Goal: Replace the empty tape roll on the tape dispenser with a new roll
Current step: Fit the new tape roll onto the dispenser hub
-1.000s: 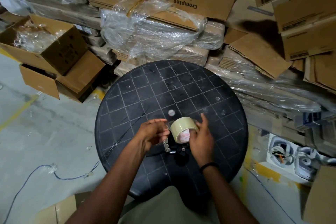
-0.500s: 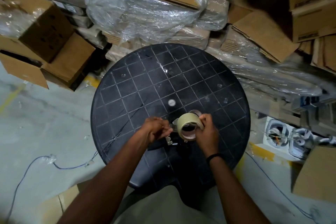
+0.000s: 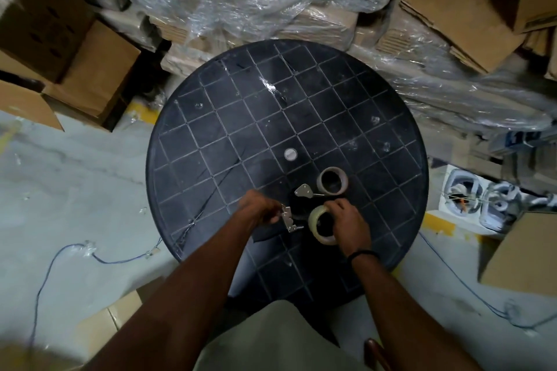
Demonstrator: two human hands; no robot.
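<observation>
On the round black table my right hand grips a new roll of clear tape, tilted on edge near the front middle. My left hand holds the black tape dispenser by its metal blade end, just left of the roll. The dispenser's dark body lies between my hands, partly hidden. An empty brown cardboard core stands on the table just beyond my right hand. A small metal plate lies beside it.
Cardboard boxes and plastic-wrapped stacks crowd the far side and the right. A blue cable trails over the grey floor at left. A box stands at the right. A white item lies on the floor.
The tape roll has come down and nearer to me, off the dispenser's hub. The empty core behind it is now uncovered. The view has tilted down.
</observation>
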